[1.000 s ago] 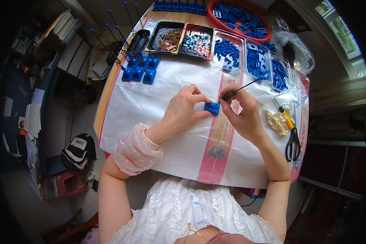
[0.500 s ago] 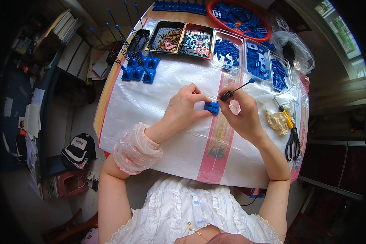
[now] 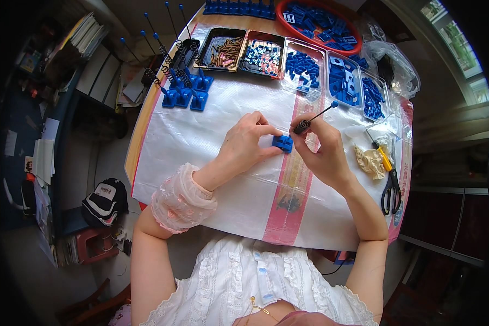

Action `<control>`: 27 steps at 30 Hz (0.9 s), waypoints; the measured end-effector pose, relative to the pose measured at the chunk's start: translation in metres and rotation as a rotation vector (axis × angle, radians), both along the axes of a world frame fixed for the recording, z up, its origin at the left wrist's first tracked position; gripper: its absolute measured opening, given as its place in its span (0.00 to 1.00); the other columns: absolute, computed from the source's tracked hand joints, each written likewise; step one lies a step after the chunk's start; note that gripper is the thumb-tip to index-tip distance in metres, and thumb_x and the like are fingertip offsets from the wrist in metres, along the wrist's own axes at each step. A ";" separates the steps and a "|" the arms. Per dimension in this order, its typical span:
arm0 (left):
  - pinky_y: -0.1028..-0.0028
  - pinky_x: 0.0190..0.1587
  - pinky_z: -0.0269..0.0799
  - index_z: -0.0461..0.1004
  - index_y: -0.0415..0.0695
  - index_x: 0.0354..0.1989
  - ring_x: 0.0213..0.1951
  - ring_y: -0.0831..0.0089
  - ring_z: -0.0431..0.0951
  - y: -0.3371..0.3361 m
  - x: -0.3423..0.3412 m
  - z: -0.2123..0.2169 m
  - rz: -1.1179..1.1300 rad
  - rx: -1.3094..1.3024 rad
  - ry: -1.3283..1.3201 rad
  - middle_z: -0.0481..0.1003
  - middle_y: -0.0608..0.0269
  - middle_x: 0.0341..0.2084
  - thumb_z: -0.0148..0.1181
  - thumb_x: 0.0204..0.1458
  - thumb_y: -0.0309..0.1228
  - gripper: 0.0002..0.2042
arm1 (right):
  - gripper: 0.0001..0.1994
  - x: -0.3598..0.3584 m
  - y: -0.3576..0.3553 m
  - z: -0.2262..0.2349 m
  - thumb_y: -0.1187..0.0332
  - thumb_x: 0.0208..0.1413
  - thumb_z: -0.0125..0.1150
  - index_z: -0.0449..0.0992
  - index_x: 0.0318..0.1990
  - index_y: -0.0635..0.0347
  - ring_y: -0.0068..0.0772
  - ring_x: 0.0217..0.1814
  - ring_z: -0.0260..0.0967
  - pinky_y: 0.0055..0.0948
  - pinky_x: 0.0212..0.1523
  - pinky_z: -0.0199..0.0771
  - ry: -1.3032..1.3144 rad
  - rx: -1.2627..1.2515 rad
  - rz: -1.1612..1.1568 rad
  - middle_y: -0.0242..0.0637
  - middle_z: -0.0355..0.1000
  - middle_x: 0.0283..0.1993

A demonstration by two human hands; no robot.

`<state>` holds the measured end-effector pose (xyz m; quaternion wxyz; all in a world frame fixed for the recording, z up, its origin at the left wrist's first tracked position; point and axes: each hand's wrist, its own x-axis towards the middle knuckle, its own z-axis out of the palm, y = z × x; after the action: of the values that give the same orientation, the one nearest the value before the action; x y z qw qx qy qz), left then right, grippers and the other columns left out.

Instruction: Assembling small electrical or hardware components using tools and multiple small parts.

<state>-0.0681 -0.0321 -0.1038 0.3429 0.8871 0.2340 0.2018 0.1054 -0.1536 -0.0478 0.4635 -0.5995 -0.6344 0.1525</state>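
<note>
My left hand (image 3: 240, 144) pinches a small blue plastic base (image 3: 283, 143) between thumb and fingers, low over the white covering at the table's middle. On the right of it, my right hand (image 3: 327, 153) grips a black coil spring (image 3: 302, 127) whose thin dark rod (image 3: 321, 114), tipped with a blue ball, points up and to the right. The spring's lower end is near the base's right side; my fingers hide whether the two touch. At the far left stand several blue bases (image 3: 183, 98) fitted with springs and ball-tipped rods.
Along the far edge are a tray of brass-coloured screws (image 3: 226, 52), a tray of small metal nuts (image 3: 261, 57), clear trays of blue parts (image 3: 303, 69) and a red basin (image 3: 281, 27). Black scissors (image 3: 391, 194), a yellow-handled screwdriver (image 3: 385, 160) and crumpled paper (image 3: 368, 163) lie right.
The spring and rod in my right hand have shifted slightly left, and the ball tip sits a little higher. My left hand and the blue base stay almost still.
</note>
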 end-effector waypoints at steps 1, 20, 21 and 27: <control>0.64 0.51 0.76 0.88 0.52 0.44 0.48 0.61 0.77 0.000 0.000 0.000 -0.001 0.001 -0.002 0.75 0.61 0.40 0.81 0.44 0.34 0.17 | 0.10 0.000 0.000 0.000 0.83 0.55 0.65 0.75 0.44 0.67 0.40 0.38 0.80 0.35 0.41 0.79 -0.001 -0.003 0.003 0.44 0.76 0.36; 0.64 0.50 0.76 0.87 0.51 0.44 0.47 0.62 0.78 -0.001 -0.001 0.003 0.002 -0.005 0.011 0.75 0.61 0.40 0.81 0.43 0.33 0.17 | 0.09 -0.002 0.000 -0.001 0.82 0.57 0.66 0.74 0.44 0.66 0.42 0.38 0.80 0.35 0.40 0.79 -0.020 -0.001 -0.010 0.44 0.77 0.35; 0.64 0.50 0.76 0.87 0.51 0.44 0.47 0.61 0.78 0.000 -0.001 0.003 0.004 -0.007 0.012 0.75 0.61 0.40 0.81 0.43 0.33 0.17 | 0.09 -0.003 0.000 -0.001 0.82 0.57 0.66 0.74 0.43 0.67 0.42 0.38 0.81 0.35 0.40 0.79 -0.029 0.004 -0.017 0.44 0.77 0.35; 0.64 0.51 0.76 0.87 0.49 0.44 0.47 0.61 0.78 -0.001 0.001 0.002 -0.003 -0.005 -0.008 0.75 0.60 0.40 0.81 0.43 0.33 0.17 | 0.08 -0.002 0.000 0.000 0.82 0.57 0.66 0.74 0.42 0.67 0.44 0.39 0.81 0.36 0.40 0.79 0.016 -0.033 -0.053 0.45 0.77 0.35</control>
<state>-0.0670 -0.0330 -0.1020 0.3464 0.8858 0.2318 0.2042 0.1034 -0.1539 -0.0473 0.4626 -0.6224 -0.6120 0.1553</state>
